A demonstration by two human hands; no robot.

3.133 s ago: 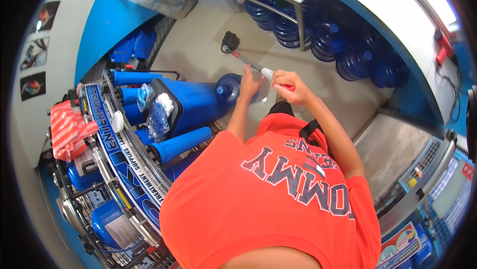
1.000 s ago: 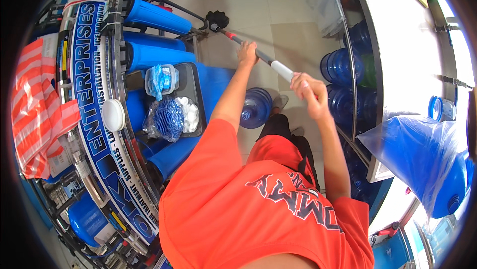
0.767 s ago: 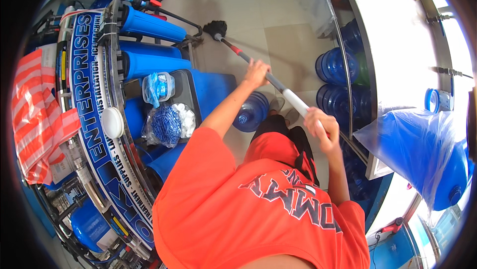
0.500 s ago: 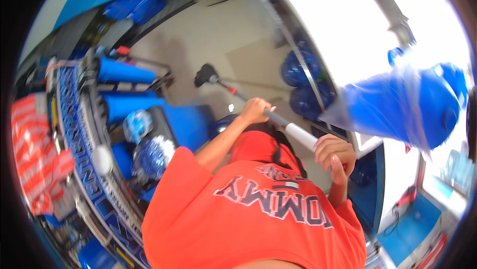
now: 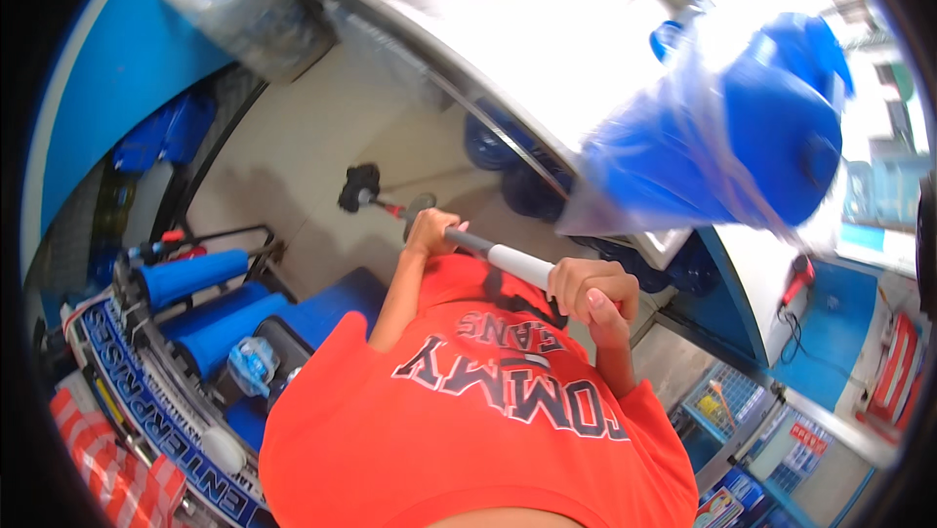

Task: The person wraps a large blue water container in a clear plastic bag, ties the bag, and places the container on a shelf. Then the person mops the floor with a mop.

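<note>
A mop with a dark head slants away from me over the floor. Its pole has a white sleeve near me, a grey stretch beyond it and a red part close to the head. My left hand is closed round the grey stretch. Higher up, at the near end of the white sleeve, my right hand grips the pole, with that end hidden in the fingers. The dark head appears to rest on the pale tiles.
A plastic-wrapped blue water jug stands on the white counter to the right, with dark blue jugs beneath it. Blue rollers and a bagged item lie left. A stuffed clear bag sits far left.
The view has swung to the right, so the counter and jug sit further left in it. Both hands keep their hold on the mop pole.
</note>
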